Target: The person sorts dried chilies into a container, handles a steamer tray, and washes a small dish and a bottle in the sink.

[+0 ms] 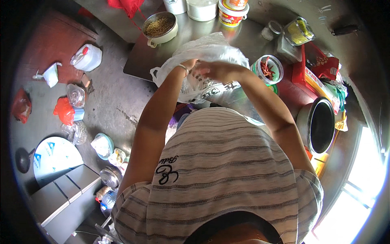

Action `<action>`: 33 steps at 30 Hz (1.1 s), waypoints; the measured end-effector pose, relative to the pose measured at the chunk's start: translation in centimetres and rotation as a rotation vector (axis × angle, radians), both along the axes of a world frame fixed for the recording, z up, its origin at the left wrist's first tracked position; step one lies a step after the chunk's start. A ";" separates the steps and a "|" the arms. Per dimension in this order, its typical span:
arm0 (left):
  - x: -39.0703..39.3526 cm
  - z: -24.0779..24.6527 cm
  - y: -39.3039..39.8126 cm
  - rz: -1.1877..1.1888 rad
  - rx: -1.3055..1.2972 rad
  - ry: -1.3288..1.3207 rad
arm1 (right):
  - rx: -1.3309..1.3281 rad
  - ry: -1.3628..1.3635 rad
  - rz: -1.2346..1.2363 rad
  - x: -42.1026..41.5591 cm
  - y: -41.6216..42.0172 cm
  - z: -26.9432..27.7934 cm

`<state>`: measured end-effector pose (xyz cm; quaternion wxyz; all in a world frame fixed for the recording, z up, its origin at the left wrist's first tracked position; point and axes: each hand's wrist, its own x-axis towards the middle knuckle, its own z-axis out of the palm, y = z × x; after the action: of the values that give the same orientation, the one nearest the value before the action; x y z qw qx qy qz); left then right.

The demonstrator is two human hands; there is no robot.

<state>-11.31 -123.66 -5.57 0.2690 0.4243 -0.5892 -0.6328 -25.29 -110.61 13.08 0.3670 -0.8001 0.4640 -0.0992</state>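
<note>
A translucent white plastic bag [210, 45] lies open on the metal worktop [231, 99] before me. Small dark pieces show inside it, too unclear to name. My left hand [190, 64], with a bangle at the wrist, reaches in at the bag's mouth, and its fingers are mostly hidden. Over the opening, my right hand [218, 71] is blurred, its fingers pointing toward the left one. Whether either hand grips anything is unclear. Close to my right forearm stands a clear tub of dried red chillies [268, 69].
Toward the back are a pale bowl of brown grains [160, 27], a white lidded container [202, 10] and a red-and-white bucket [233, 13]. A deep dark-lined pot [318, 126] and a red box [307, 77] are at right. Bags and a white jug [88, 57] sit to the left.
</note>
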 end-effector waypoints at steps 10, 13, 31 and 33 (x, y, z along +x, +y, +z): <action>-0.9 4.0 6.0 -0.283 -0.661 -0.524 | -0.120 0.046 -0.432 -6.3 -10.9 -0.9; -1.8 6.7 5.8 -0.240 -0.492 -0.610 | 0.299 0.208 -0.341 -4.8 -9.1 -3.2; -3.6 1.1 2.2 0.212 -0.074 -0.029 | -0.223 0.321 -0.627 -4.8 -6.0 -6.7; -3.4 4.4 2.9 0.140 0.687 0.408 | -0.274 0.348 -0.577 -6.0 -6.1 -9.0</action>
<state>-14.70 -120.71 -1.12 0.2651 0.3943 -0.2476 -0.8444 -31.26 -116.76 4.11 0.1291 -0.6831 0.7084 -0.1224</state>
